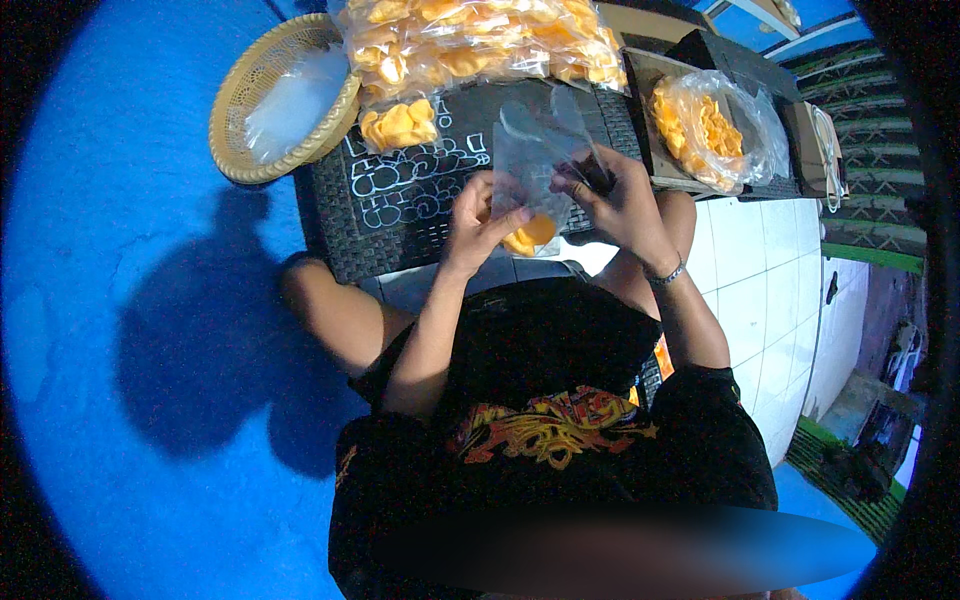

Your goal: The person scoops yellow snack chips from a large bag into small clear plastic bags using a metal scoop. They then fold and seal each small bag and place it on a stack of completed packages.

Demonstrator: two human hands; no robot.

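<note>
A clear plastic bag (pixel 527 150) is held upright over the near edge of the dark woven table, its upper end spread. A few orange-yellow chips (pixel 530 235) sit at its lower end. My left hand (pixel 482 222) pinches the bag's left side low down, thumb toward the chips. On the other side my right hand (pixel 625 205) has its fingers closed at the bag's right edge. Something dark shows by the right fingers, but I cannot make out whether it is an object or shadow. A filled bag of chips (pixel 400 126) lies on the table beyond my left hand.
Packed bags of chips (pixel 480 45) are piled along the table's far side. A yellow woven basket (pixel 232 125) with clear plastic bags (pixel 295 105) stands at left. To the right, a large open bag of chips (pixel 705 130) rests in a box. The woven table (pixel 325 225) lies before my knees.
</note>
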